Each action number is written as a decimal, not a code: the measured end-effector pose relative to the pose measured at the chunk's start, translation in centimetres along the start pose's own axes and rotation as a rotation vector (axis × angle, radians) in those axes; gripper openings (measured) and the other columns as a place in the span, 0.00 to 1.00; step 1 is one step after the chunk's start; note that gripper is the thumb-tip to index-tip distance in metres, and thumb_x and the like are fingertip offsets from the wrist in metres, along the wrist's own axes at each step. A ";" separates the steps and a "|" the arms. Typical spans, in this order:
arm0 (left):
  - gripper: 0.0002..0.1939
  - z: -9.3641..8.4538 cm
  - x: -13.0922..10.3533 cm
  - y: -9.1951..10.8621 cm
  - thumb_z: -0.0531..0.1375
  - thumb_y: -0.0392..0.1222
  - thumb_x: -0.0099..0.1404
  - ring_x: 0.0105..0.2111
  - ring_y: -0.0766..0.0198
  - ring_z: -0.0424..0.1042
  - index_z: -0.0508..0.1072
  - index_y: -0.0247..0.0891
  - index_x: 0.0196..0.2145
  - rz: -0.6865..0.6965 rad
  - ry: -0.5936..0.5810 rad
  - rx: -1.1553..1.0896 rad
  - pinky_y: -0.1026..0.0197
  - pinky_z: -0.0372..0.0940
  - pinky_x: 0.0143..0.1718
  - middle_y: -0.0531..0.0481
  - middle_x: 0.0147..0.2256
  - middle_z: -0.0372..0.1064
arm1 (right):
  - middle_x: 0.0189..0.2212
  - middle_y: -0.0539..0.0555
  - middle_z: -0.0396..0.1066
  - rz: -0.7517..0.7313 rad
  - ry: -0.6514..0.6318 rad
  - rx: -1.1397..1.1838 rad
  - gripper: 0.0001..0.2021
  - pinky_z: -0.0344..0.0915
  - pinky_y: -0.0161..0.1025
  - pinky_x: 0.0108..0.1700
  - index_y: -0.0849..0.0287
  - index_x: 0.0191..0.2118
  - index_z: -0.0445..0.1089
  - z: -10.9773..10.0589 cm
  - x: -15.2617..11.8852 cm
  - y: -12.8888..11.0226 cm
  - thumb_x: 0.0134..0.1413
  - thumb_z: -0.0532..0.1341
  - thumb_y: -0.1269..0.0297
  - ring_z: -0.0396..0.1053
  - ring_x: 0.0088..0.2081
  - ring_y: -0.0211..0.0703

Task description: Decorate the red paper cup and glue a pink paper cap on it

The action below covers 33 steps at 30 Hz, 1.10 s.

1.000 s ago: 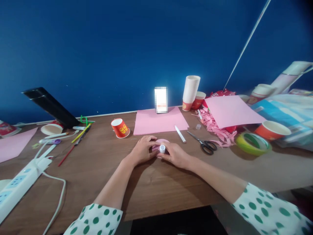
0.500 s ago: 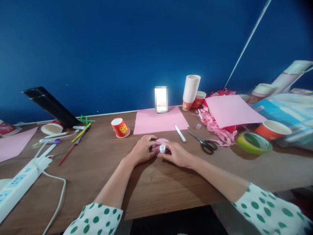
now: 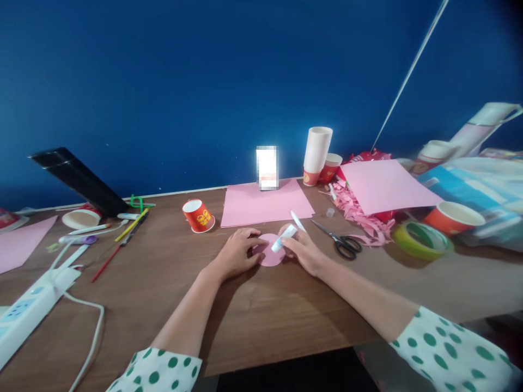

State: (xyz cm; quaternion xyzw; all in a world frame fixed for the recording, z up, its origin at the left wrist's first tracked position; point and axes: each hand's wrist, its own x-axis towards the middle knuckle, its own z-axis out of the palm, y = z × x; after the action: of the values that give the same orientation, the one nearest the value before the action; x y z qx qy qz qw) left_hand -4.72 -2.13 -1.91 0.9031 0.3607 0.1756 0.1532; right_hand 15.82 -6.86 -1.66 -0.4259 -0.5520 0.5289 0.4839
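A pink paper circle (image 3: 269, 260) lies on the wooden table in front of me. My left hand (image 3: 240, 251) grips its left edge, with thumb and fingertips bent over it. A white glue stick (image 3: 285, 238) is pinched in my right hand (image 3: 304, 251). It leans over the circle with its lower end on or just above the paper; I cannot tell which. Behind my right hand is a white pen (image 3: 297, 220), partly hidden by the fingers. Black-handled scissors (image 3: 343, 245) rest to the right of that hand.
Pink sheets (image 3: 265, 204) lie behind my hands, with a bright phone (image 3: 267, 167) standing on them. A red paper cup (image 3: 198, 216) stands left. Stacked cups (image 3: 317, 157), shredded pink paper (image 3: 353, 209) and green tape (image 3: 423, 239) are right. A power strip (image 3: 32, 305) lies far left.
The glue stick has tipped from upright to slanted. My right hand has moved slightly right and up, and more of the pink circle shows between my hands.
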 end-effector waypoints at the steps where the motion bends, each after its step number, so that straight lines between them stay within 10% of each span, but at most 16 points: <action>1: 0.17 0.0 0.0 0.0 0.59 0.44 0.58 0.52 0.53 0.62 0.74 0.46 0.47 -0.002 -0.002 -0.001 0.50 0.58 0.55 0.46 0.52 0.64 | 0.19 0.42 0.56 -0.006 0.000 -0.016 0.04 0.57 0.30 0.21 0.57 0.32 0.61 -0.1 0.0 0.1 0.53 0.56 0.64 0.55 0.19 0.32; 9: 0.17 0.0 0.0 0.1 0.58 0.41 0.59 0.52 0.54 0.62 0.74 0.47 0.46 0.001 0.000 -0.030 0.50 0.59 0.54 0.46 0.51 0.64 | 0.27 0.48 0.67 -0.267 -0.088 -0.544 0.02 0.61 0.33 0.31 0.59 0.31 0.65 -0.1 -0.3 -0.3 0.51 0.57 0.72 0.63 0.28 0.37; 17: 0.15 0.2 0.0 -0.1 0.58 0.44 0.60 0.51 0.54 0.63 0.74 0.46 0.45 0.009 0.006 -0.024 0.50 0.59 0.53 0.45 0.50 0.65 | 0.42 0.56 0.71 -0.350 -0.190 -0.622 0.13 0.64 0.39 0.44 0.59 0.45 0.66 0.5 -0.3 -0.4 0.53 0.57 0.73 0.69 0.41 0.44; 33: 0.14 0.3 0.2 -0.4 0.58 0.43 0.59 0.51 0.54 0.63 0.75 0.46 0.44 0.009 -0.008 -0.014 0.49 0.60 0.53 0.46 0.50 0.65 | 0.41 0.55 0.72 -0.333 -0.265 -0.681 0.11 0.64 0.40 0.44 0.58 0.45 0.69 0.9 0.4 0.3 0.55 0.60 0.65 0.69 0.41 0.45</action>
State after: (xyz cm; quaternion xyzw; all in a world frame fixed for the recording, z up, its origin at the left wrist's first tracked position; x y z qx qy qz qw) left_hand -4.67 -1.75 -2.24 0.9042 0.3548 0.1754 0.1603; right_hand 14.86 -6.64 -1.88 -0.3949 -0.8149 0.2803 0.3186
